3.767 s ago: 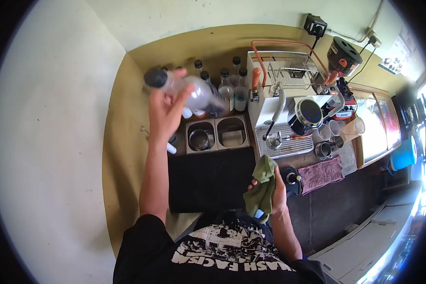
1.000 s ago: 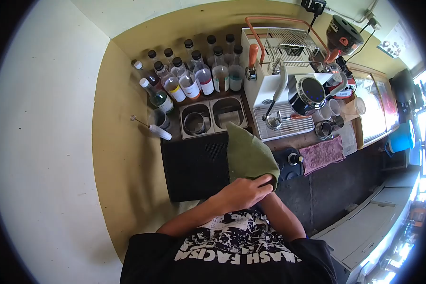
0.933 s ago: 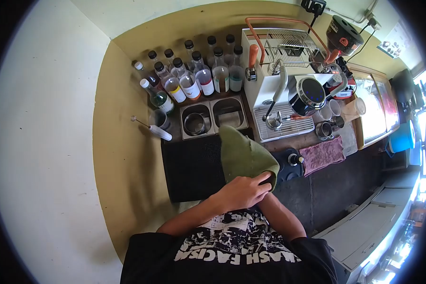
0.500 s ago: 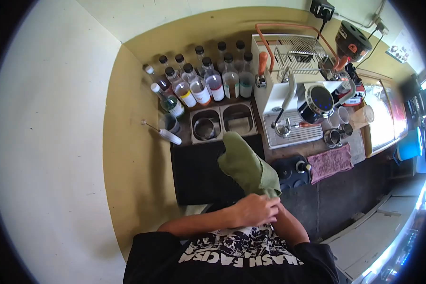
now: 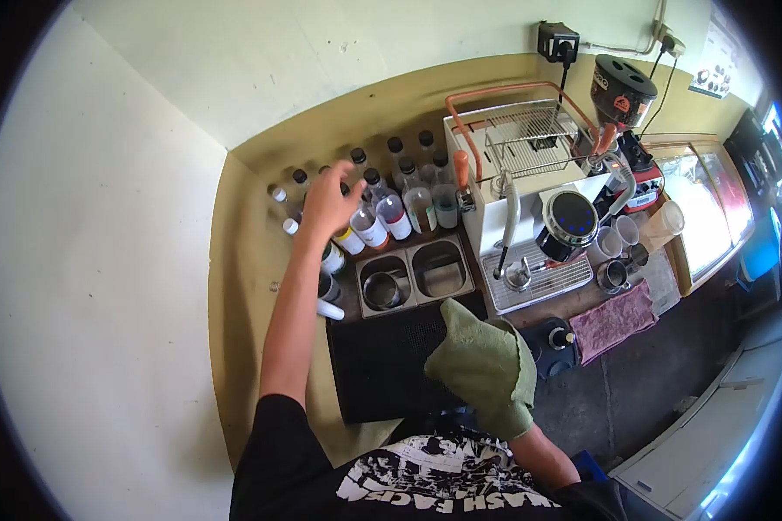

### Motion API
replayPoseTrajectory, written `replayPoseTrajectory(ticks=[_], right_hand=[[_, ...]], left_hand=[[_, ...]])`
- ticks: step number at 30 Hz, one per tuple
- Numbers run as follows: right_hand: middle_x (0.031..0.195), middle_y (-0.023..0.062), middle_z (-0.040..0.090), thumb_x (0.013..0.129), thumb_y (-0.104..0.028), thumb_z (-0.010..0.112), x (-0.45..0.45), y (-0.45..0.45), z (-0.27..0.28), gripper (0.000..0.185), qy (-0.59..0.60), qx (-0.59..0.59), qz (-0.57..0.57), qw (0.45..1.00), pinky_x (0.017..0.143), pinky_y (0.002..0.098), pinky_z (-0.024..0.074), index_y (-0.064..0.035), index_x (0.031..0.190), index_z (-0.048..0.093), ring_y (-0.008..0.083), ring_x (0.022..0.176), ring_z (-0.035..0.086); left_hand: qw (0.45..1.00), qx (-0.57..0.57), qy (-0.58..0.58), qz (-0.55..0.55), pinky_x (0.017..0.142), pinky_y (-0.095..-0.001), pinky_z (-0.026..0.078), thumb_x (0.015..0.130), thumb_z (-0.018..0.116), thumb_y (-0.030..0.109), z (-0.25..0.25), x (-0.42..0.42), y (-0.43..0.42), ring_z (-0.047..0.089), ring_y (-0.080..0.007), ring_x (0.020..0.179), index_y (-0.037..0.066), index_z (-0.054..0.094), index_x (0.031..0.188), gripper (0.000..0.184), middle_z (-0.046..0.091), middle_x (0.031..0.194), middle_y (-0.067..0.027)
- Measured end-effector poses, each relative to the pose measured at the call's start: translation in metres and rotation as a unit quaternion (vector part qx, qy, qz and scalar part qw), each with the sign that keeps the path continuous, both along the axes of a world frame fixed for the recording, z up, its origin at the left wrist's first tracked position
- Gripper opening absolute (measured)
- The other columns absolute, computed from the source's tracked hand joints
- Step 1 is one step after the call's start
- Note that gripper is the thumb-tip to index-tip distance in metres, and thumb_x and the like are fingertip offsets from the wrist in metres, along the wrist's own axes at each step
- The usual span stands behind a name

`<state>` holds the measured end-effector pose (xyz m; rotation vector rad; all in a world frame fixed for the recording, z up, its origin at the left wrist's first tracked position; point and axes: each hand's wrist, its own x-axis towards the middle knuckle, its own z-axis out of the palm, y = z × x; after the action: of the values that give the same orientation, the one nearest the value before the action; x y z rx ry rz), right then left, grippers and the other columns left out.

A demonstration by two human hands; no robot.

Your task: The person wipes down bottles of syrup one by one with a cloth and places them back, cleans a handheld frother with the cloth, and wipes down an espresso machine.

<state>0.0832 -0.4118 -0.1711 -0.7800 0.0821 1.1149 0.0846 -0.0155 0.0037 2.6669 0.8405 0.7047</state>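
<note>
My left hand (image 5: 328, 201) reaches in among the bottles at the back left, fingers curved and apart around the cap of a yellow-labelled bottle (image 5: 349, 241). Whether skin touches the cap I cannot make out. A green cloth (image 5: 482, 369) covers my right hand up to the wrist, so its fingers are hidden. That covered hand is over the right edge of a black mat (image 5: 378, 373). Beside the left hand stand several clear bottles with black caps, among them a red-labelled bottle (image 5: 394, 217).
Behind the mat are two steel sink-like pans (image 5: 410, 300), one holding a round metal cup (image 5: 382, 290). An espresso machine (image 5: 487, 208) stands right of them. A purple towel (image 5: 615, 323), plastic cups (image 5: 606, 247) and a coffee grinder (image 5: 621, 91) are farther right. A wall (image 5: 130, 260) bounds the left.
My left hand has let go of the cloth at my right wrist and stretched forward left to the bottles. The cloth-covered right hand has shifted slightly right and nearer my body.
</note>
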Motion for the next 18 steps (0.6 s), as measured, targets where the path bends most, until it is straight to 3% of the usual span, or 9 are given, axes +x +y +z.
replayPoseTrajectory(ticks=[3, 6, 9, 13, 14, 18], right_hand=[[0.12, 0.0131, 0.051, 0.088, -0.025, 0.063, -0.005, -0.013, -0.001, 0.047, 0.011, -0.015, -0.006, 1.0, 0.091, 0.0357, 0.0437, -0.0031, 0.125, 0.045, 0.0221, 0.108, 0.052], [0.12, 0.013, 0.051, 0.087, -0.025, 0.064, -0.01, -0.028, -0.004, 0.048, 0.025, -0.04, -0.014, 0.999, 0.092, 0.0357, 0.0437, -0.0031, 0.125, 0.045, 0.022, 0.109, 0.052], [0.121, 0.0128, 0.051, 0.087, -0.025, 0.064, -0.009, -0.037, -0.004, 0.049, 0.039, -0.063, -0.028, 0.997, 0.092, 0.0358, 0.0436, -0.0032, 0.126, 0.045, 0.0219, 0.109, 0.052], [0.122, 0.0126, 0.051, 0.086, -0.025, 0.065, -0.006, -0.044, -0.002, 0.05, 0.051, -0.083, -0.04, 0.994, 0.093, 0.0359, 0.0436, -0.0033, 0.126, 0.044, 0.0218, 0.11, 0.052], [0.122, 0.0125, 0.051, 0.086, -0.025, 0.065, -0.004, -0.044, -0.001, 0.05, 0.053, -0.086, -0.043, 0.994, 0.093, 0.0359, 0.0436, -0.0033, 0.126, 0.044, 0.0218, 0.11, 0.052], [0.122, 0.0123, 0.051, 0.086, -0.026, 0.066, -0.002, -0.045, 0.004, 0.051, 0.052, -0.084, -0.048, 0.994, 0.093, 0.0359, 0.0435, -0.0034, 0.126, 0.044, 0.0216, 0.111, 0.052]], left_hand=[[0.998, 0.037, 0.039, 0.04, 0.087, -0.0411, 0.048, 0.078, 0.072, 0.031, -0.012, 0.04, 0.054, 0.062, -0.0332, 0.101, 0.004, 0.047, 0.127, 0.061, 0.063, 0.109, -0.0211], [0.987, -0.066, 0.125, 0.075, 0.094, -0.0446, 0.046, 0.072, 0.076, 0.03, -0.013, 0.072, 0.08, 0.056, -0.0394, 0.11, 0.002, 0.04, 0.131, 0.075, 0.056, 0.124, -0.0234], [0.983, -0.06, 0.152, 0.088, 0.094, -0.0435, 0.046, 0.066, 0.08, 0.03, -0.022, 0.09, 0.081, 0.056, -0.0391, 0.111, 0.003, 0.04, 0.132, 0.083, 0.055, 0.125, -0.0244], [0.986, -0.063, 0.116, 0.101, 0.093, -0.0415, 0.047, 0.061, 0.083, 0.027, -0.078, 0.099, 0.132, 0.058, -0.0364, 0.109, 0.003, 0.053, 0.122, 0.072, 0.063, 0.113, -0.021], [0.981, -0.079, 0.12, 0.128, 0.093, -0.0412, 0.047, 0.062, 0.083, 0.028, -0.055, 0.096, 0.11, 0.059, -0.0354, 0.109, 0.004, 0.058, 0.116, 0.064, 0.063, 0.114, -0.0198], [0.983, -0.059, 0.092, 0.147, 0.09, -0.0397, 0.049, 0.061, 0.082, 0.029, -0.044, 0.089, 0.108, 0.06, -0.0337, 0.105, 0.003, 0.059, 0.115, 0.065, 0.063, 0.112, -0.0192]])
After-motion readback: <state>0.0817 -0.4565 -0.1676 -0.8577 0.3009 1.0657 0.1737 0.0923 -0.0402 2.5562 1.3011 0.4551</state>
